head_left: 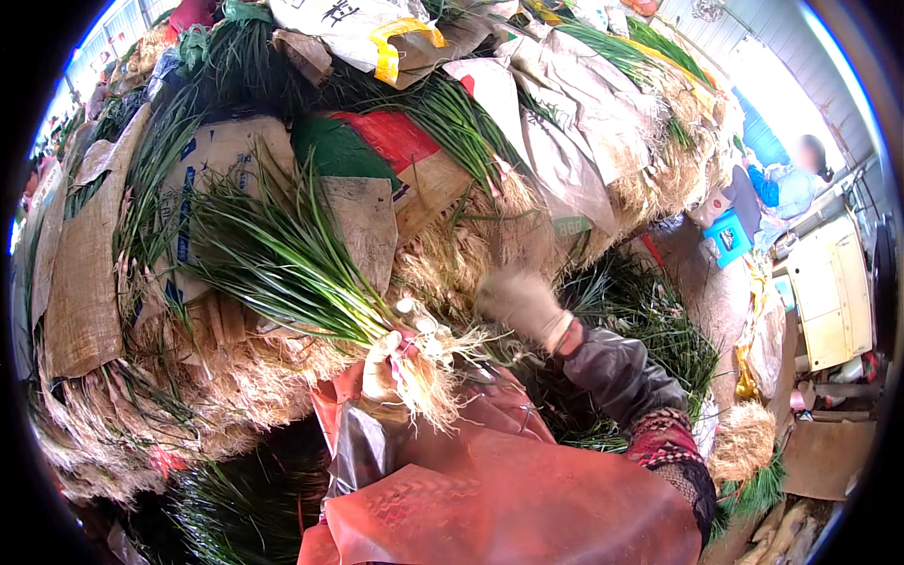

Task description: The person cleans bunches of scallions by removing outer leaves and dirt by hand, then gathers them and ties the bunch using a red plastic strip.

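Observation:
My left hand (381,370), in a pale glove, is closed round the lower stems of a bunch of green onions (311,268). Their long green leaves fan out to the upper left, and the pale stringy roots (431,388) hang beside the hand on its right. My right hand (521,306), also gloved, is lifted to the right of the bunch, apart from it. Motion smears its fingers, so I cannot see whether it holds anything. Behind the right hand is a mass of tan roots (447,259) in the heap.
A large heap of rooted green onions rises ahead, partly covered with sacks (584,104) and brown sacking (94,292). More dark green leaves (650,320) lie low at the right. A red apron (508,499) covers my lap. At the far right are a person (796,193) and a cream-coloured cabinet (829,292).

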Tool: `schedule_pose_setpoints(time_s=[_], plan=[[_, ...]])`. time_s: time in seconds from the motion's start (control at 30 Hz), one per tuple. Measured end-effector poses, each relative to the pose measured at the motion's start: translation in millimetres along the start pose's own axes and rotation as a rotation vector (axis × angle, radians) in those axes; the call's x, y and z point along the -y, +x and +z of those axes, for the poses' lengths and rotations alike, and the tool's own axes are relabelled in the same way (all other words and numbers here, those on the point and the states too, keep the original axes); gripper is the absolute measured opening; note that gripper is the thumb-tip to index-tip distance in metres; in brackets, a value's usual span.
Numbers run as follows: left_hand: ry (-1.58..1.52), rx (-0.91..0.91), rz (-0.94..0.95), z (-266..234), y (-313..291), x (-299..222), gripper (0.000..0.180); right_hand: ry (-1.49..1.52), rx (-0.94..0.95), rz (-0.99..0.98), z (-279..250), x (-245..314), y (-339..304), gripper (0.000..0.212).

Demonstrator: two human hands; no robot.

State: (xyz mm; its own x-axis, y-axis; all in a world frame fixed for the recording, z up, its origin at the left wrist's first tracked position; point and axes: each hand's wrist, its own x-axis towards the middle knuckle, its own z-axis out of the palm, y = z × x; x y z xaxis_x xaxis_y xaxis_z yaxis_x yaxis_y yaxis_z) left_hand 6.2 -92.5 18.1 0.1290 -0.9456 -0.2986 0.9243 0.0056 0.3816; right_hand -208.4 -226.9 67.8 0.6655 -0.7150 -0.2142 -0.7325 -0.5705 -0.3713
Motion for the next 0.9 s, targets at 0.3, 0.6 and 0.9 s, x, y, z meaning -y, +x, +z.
schedule_pose_setpoints(time_s=[0.3, 0.6, 0.9], plan=[[0.102, 0.049, -0.051, -33.7, -1.3, -12.7, 0.045, -0.023, -0.495, 0.818, -46.0, -38.8, 107.7, 0.107], [0.091, 0.043, -0.027, -38.3, -19.5, -19.7, 0.026, 1.567, -0.511, 0.131, -44.7, -35.1, 107.8, 0.053], [0.137, 0.061, 0.255, -36.7, -57.9, -48.1, 0.026, -0.44, -0.67, 0.056, 5.4, 11.7, 74.8, 0.065]])
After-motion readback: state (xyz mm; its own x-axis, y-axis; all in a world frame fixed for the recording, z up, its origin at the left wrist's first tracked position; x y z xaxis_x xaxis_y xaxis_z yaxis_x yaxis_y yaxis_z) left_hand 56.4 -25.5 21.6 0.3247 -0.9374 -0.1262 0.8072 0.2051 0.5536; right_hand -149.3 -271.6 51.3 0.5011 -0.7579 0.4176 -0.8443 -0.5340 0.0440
